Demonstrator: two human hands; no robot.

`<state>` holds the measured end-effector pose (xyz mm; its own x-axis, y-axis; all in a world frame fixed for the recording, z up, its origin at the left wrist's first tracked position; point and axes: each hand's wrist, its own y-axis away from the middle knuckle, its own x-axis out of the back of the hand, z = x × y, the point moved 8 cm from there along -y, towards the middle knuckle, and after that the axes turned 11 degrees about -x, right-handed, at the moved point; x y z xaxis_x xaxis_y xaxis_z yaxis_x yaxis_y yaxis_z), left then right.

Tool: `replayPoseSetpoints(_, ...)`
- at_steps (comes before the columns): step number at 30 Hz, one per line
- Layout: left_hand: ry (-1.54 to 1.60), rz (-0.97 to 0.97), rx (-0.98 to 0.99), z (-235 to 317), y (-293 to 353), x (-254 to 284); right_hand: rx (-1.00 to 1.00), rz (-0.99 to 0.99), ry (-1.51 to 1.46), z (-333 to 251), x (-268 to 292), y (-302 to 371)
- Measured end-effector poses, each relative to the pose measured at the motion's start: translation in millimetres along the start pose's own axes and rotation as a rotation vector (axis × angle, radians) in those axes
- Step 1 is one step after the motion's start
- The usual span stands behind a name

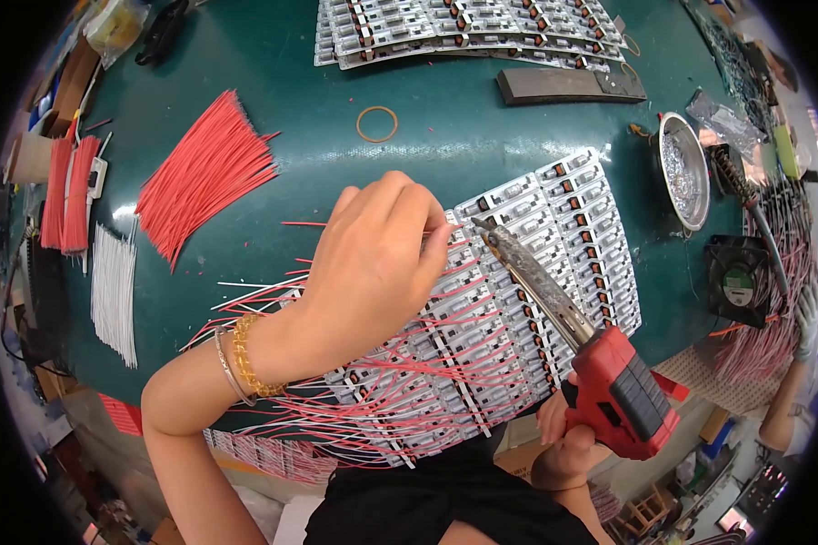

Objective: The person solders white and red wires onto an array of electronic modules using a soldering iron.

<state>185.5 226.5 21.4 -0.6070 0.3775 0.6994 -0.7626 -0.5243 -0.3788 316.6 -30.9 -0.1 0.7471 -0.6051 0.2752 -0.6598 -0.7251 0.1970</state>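
A panel of grey circuit boards lies on the table before me, with many red and white wires trailing off its left side. My left hand is pinched on a thin red wire, whose free end sticks out to the left; its other end reaches the panel's upper left edge. In my right hand is a red and black soldering gun, gripped by its handle at the lower right. Its long metal barrel slants up over the boards, the dark tip close beside the wire's end.
Loose red wires and white wires lie at left. More board panels are stacked at the back, near a dark bar. A rubber band, a metal bowl and a small fan are around. A co-worker's gloved hand shows far right.
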Motion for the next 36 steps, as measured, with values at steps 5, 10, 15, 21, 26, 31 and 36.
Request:
replayPoseSetpoints(5,-0.046,0.028,-0.036,3,1,2,-0.004,-0.008,0.046,14,6,4)
replayPoseSetpoints(10,-0.065,0.026,-0.061,3,2,1,-0.252,0.038,0.052,23,12,12)
replayPoseSetpoints(15,-0.084,0.021,-0.065,2,2,2,-0.094,-0.202,0.223,2,-5,2)
replayPoseSetpoints(21,-0.104,0.034,-0.084,4,1,-1,-0.248,-0.009,-0.200,2,-8,1)
replayPoseSetpoints(26,-0.104,0.035,-0.079,4,1,1,0.015,-0.035,-0.045,-4,-5,-2)
replayPoseSetpoints(31,-0.186,0.064,-0.090,-2,9,-5,0.128,-0.064,-0.245,-10,-21,-11)
replayPoseSetpoints(36,-0.360,0.117,-0.148,24,20,61,0.163,-0.117,-0.409,-14,-11,-19)
